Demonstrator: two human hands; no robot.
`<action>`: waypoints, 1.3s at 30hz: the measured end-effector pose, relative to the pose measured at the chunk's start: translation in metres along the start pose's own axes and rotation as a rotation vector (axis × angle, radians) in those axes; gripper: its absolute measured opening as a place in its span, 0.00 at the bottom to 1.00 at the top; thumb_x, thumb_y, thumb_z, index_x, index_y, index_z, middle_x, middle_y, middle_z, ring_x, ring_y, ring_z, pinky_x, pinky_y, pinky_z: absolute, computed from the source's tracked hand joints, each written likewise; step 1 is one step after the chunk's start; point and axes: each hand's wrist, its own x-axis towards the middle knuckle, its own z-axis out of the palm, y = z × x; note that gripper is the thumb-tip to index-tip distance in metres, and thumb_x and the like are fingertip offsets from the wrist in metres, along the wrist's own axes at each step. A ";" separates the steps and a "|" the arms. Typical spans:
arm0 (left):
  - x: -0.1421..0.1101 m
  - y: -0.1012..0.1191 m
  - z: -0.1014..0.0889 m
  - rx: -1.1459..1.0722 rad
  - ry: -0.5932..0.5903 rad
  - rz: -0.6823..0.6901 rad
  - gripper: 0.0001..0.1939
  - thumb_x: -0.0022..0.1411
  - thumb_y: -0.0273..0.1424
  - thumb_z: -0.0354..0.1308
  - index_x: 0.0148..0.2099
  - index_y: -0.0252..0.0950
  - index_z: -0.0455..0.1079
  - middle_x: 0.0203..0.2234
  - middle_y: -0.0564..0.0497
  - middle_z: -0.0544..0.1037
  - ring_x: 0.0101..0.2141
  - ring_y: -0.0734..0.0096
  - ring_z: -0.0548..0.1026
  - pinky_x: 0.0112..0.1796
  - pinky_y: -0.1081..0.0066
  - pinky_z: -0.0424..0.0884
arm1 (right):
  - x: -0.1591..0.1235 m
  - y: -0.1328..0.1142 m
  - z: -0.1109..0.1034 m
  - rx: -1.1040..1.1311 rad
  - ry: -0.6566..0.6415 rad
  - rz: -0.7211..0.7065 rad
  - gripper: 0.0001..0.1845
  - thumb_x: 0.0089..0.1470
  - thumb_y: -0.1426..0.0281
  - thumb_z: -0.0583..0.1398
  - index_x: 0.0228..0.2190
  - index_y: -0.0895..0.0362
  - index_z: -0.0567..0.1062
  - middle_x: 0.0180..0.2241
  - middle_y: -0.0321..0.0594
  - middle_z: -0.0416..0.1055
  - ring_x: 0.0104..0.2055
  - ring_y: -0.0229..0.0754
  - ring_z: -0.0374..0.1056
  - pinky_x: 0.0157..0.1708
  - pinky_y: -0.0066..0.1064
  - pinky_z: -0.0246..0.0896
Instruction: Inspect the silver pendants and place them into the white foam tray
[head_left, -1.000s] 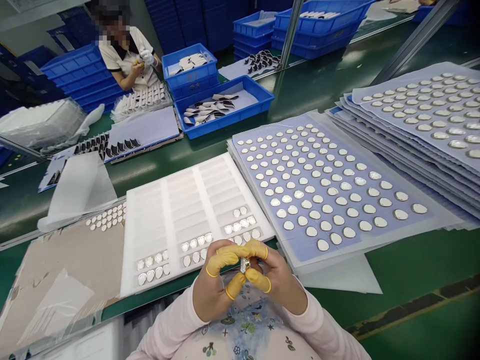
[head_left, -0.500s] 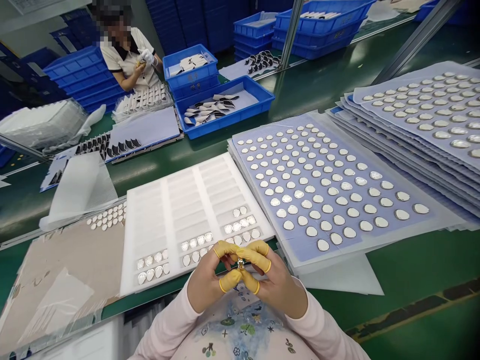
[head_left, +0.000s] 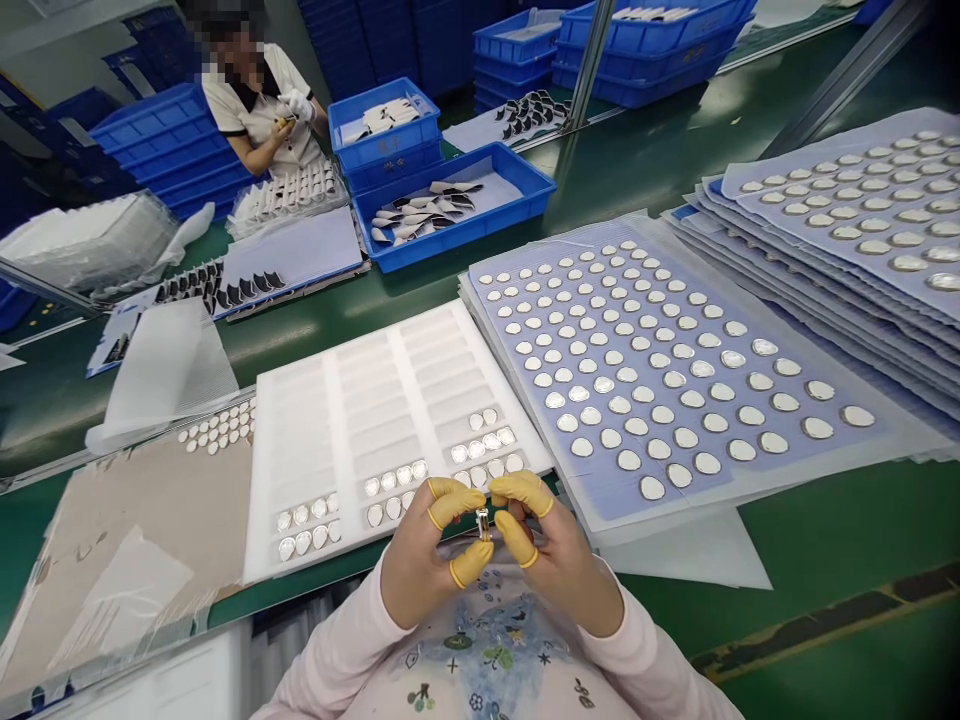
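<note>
My left hand (head_left: 431,545) pinches a small shiny metal piece (head_left: 483,524) between thumb and forefinger, seen edge-on; its exact kind is too small to make out. Beside it, my right hand (head_left: 551,545) has its thumb and forefinger parted, close to the piece but seemingly off it. Yellow finger cots cover the fingertips of both hands. Just beyond them lies a white foam tray (head_left: 300,400) with slots in three columns. Several oval white-faced pieces with shiny rims (head_left: 484,443) sit in its nearer slots.
Right of the tray, a bluish sheet (head_left: 600,490) carries rows of oval pieces; a stack of similar sheets (head_left: 817,290) stands farther right. Brown cardboard (head_left: 150,500) lies left. Across the bench are a blue bin (head_left: 457,235) and a co-worker (head_left: 262,110). A metal post (head_left: 591,65) rises behind.
My right thumb and forefinger have come away from the small metal piece, which now shows more between the hands. The view has shifted slightly.
</note>
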 end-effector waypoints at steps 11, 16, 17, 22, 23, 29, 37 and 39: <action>0.001 0.002 0.003 0.160 -0.050 0.036 0.22 0.62 0.22 0.59 0.56 0.45 0.65 0.40 0.49 0.68 0.41 0.66 0.70 0.42 0.65 0.73 | 0.006 0.001 -0.002 0.263 -0.224 0.394 0.23 0.58 0.50 0.59 0.27 0.57 0.71 0.25 0.32 0.58 0.27 0.36 0.52 0.27 0.30 0.52; -0.004 -0.003 0.005 0.187 -0.070 0.056 0.24 0.63 0.21 0.57 0.58 0.46 0.64 0.40 0.49 0.68 0.40 0.66 0.71 0.40 0.65 0.73 | 0.008 -0.002 -0.001 0.281 -0.215 0.338 0.12 0.56 0.60 0.62 0.29 0.56 0.71 0.24 0.29 0.55 0.25 0.34 0.48 0.24 0.28 0.48; -0.006 -0.005 0.006 0.179 -0.067 0.056 0.24 0.63 0.21 0.56 0.59 0.46 0.64 0.40 0.48 0.68 0.40 0.66 0.71 0.40 0.65 0.73 | 0.008 -0.002 -0.002 0.276 -0.201 0.307 0.10 0.55 0.62 0.62 0.29 0.56 0.71 0.24 0.29 0.54 0.24 0.34 0.47 0.24 0.27 0.48; -0.012 -0.012 0.007 -0.004 -0.002 -0.141 0.15 0.69 0.28 0.53 0.56 0.42 0.61 0.37 0.49 0.72 0.37 0.68 0.72 0.40 0.65 0.72 | 0.003 0.002 -0.002 0.130 -0.119 0.093 0.09 0.54 0.68 0.62 0.39 0.53 0.72 0.26 0.29 0.56 0.23 0.33 0.49 0.24 0.27 0.51; -0.011 -0.013 0.006 -0.093 -0.012 -0.213 0.12 0.70 0.31 0.53 0.55 0.40 0.62 0.37 0.49 0.73 0.36 0.68 0.73 0.40 0.65 0.72 | 0.002 0.003 -0.003 0.084 -0.113 0.056 0.11 0.54 0.70 0.62 0.41 0.52 0.71 0.27 0.29 0.56 0.23 0.33 0.50 0.24 0.27 0.52; -0.005 -0.006 0.000 -0.494 -0.120 -0.473 0.17 0.64 0.40 0.62 0.49 0.37 0.65 0.39 0.47 0.76 0.37 0.69 0.75 0.41 0.67 0.74 | 0.001 0.001 0.000 -0.109 -0.133 -0.073 0.22 0.53 0.78 0.59 0.49 0.50 0.67 0.34 0.33 0.62 0.24 0.33 0.52 0.24 0.27 0.54; -0.006 -0.004 0.002 -0.432 -0.105 -0.492 0.12 0.64 0.29 0.59 0.49 0.37 0.65 0.39 0.49 0.75 0.40 0.70 0.75 0.45 0.66 0.73 | 0.003 0.001 -0.001 -0.176 -0.189 -0.122 0.19 0.57 0.76 0.59 0.50 0.50 0.67 0.35 0.36 0.66 0.23 0.35 0.54 0.23 0.28 0.57; -0.006 -0.005 0.001 -0.442 -0.110 -0.485 0.12 0.64 0.30 0.59 0.50 0.38 0.65 0.39 0.49 0.75 0.40 0.69 0.75 0.45 0.66 0.73 | 0.003 0.002 0.000 -0.189 -0.168 -0.137 0.18 0.58 0.74 0.60 0.50 0.50 0.68 0.34 0.35 0.66 0.23 0.35 0.54 0.23 0.28 0.57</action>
